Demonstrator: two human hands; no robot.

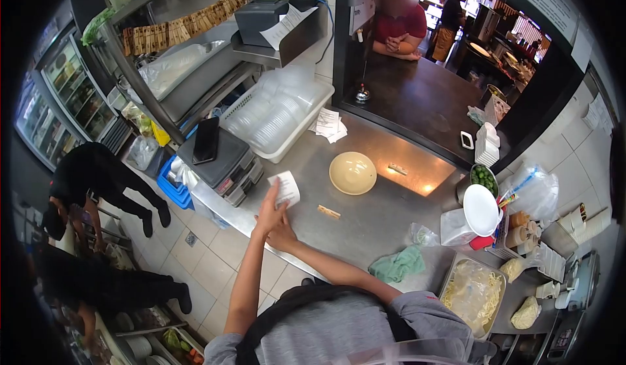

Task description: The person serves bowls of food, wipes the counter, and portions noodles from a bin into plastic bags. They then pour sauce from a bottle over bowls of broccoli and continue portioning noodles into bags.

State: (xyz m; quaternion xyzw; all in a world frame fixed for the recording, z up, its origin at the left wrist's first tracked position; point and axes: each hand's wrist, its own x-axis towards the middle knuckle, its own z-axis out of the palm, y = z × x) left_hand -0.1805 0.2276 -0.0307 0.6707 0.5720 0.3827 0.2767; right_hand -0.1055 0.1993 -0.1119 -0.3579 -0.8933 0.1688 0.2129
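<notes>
My left hand point(268, 214) is at the counter's near edge, its fingers closed on a small printed receipt point(287, 188). Beside and partly behind it is my right hand point(282, 237), with its fingers largely hidden; I cannot tell whether they hold anything. Ahead and to the right, a cream bowl point(353, 173) sits on the steel counter point(306, 199). A wooden clothespin point(328, 212) lies between my hands and the bowl. Another clothespin point(396, 169) rests beyond the bowl under warm light.
Left of the counter stand a drawer box point(218, 156) topped by a phone point(206, 140) and a basket of plastic lids point(274, 120). Loose receipts point(330, 127) lie behind. A green cloth point(398, 264) and noodle tray point(471, 293) are rightward. One person point(399, 29) leans at the pass; others work behind left.
</notes>
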